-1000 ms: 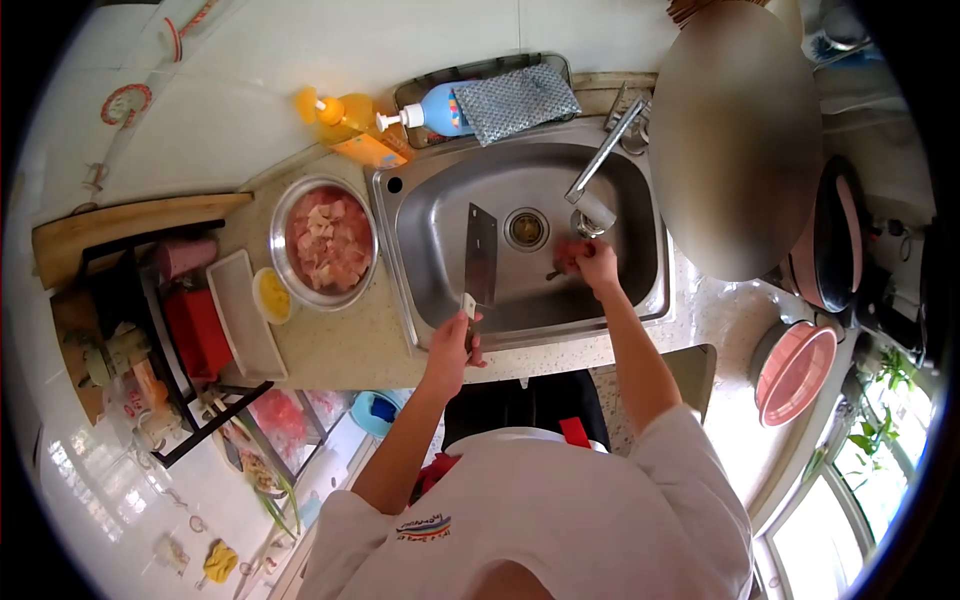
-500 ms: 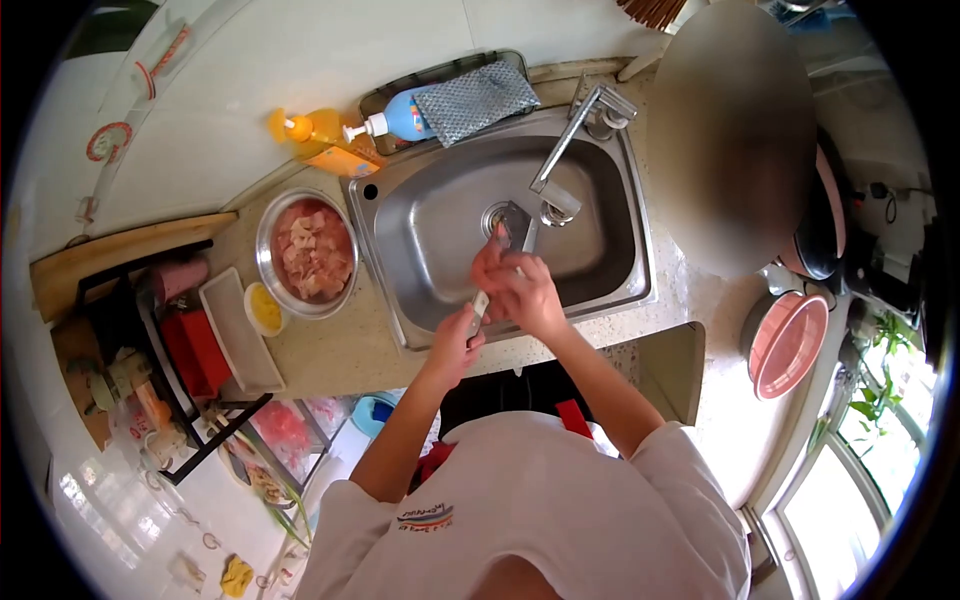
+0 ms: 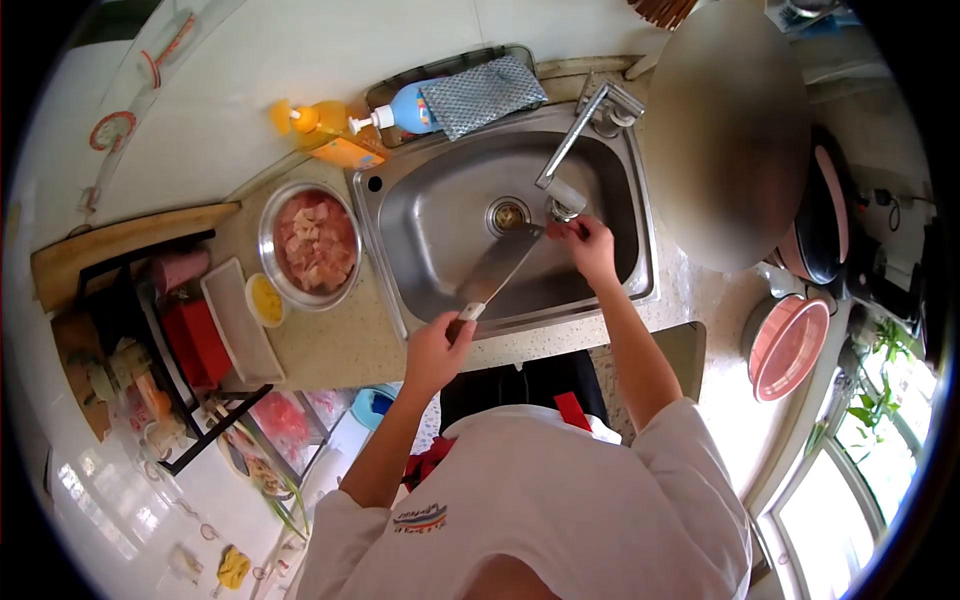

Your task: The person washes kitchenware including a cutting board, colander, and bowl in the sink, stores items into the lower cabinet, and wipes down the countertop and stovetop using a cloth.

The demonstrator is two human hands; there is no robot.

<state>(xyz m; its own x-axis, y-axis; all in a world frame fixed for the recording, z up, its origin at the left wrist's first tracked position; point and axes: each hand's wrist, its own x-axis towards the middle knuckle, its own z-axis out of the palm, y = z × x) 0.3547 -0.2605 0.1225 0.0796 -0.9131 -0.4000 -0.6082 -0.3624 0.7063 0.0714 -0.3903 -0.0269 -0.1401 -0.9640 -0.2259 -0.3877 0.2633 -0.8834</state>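
Observation:
In the head view, my left hand is closed around the pale handle of a kitchen knife. Its broad blade slants over the sink, tip toward the tap. Just below the spout of the tap, my right hand has its fingers drawn together close to the blade's tip. Whether they touch the blade or hold a small thing, I cannot make out. The drain shows beyond the knife.
A metal bowl of raw meat pieces stands left of the sink, beside a small yellow-filled cup and a white tray. Pump bottles and a grey cloth lie behind. Pink basins are at right.
My right hand has moved from near the knife's handle up and right to the tap. The knife's blade has turned, showing its broad side, and my left hand has shifted slightly left.

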